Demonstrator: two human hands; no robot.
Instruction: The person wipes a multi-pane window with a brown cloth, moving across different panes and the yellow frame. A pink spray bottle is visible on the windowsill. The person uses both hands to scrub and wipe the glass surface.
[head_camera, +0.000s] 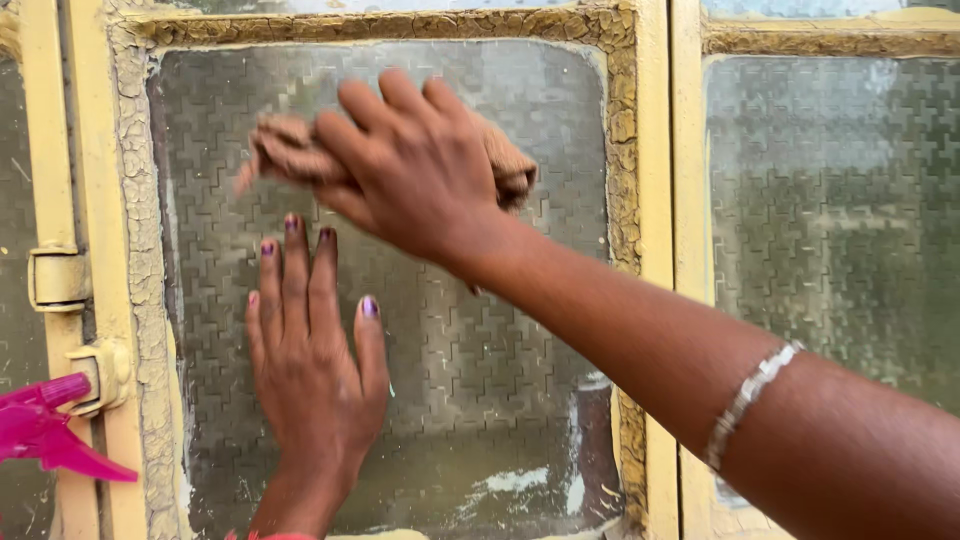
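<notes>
Brown cloth (300, 150) sits bunched under the right hand (420, 170), fingers curled on it, against the patterned glass pane (480, 330). Left hand (315, 350) lies flat, fingers spread. Hard pressure could crack glass, probably loosening flaking putty (625, 150).

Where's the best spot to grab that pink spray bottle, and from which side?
Probably the neck just behind the trigger of the pink spray bottle, coming from the left: only its head shows at the left edge, nozzle pointing right toward the window frame. The body is out of view.
</notes>
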